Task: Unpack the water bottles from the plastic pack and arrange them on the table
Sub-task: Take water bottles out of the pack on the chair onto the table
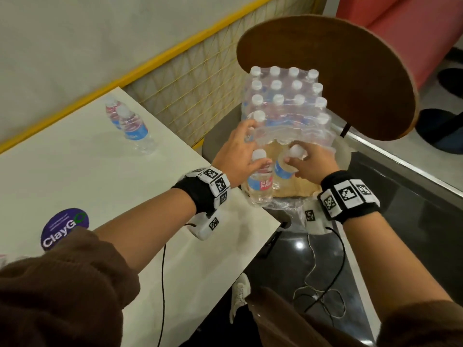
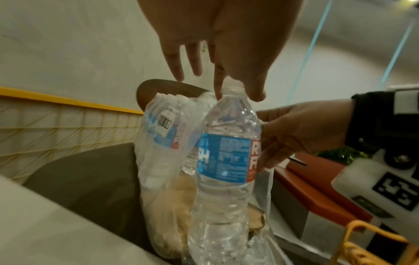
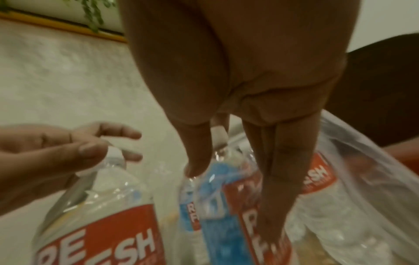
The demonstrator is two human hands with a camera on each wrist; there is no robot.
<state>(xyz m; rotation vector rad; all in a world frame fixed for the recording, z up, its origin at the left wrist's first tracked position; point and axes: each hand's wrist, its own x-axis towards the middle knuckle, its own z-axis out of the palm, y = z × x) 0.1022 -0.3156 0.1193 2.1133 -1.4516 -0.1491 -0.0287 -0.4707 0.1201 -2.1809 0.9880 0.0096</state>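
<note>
On the chair seat beside the worktop [image 1: 105, 176] stands the plastic pack [image 1: 288, 106], its near side torn open, with most bottles under the wrap. Two bottles [image 1: 130, 126] already stand far back on the worktop. The left hand [image 1: 238, 156] is at the neck of a freed bottle [image 1: 260, 181] at the near edge of the pack. In the left wrist view its thumb and one finger pinch just under the cap, while the other fingers are straight. The right hand [image 1: 308, 166] has its grip curled round the shoulder of a second bottle [image 1: 284, 171] that is partly under the torn film.

To do this step well, I think each bottle should come straight up before it goes sideways, so that the loose film does not catch the base. The left pinch looks light for a full bottle. It would be safer to take it lower, round the neck or the body. Then set both upright beside the two standing ones, in a row.
</note>
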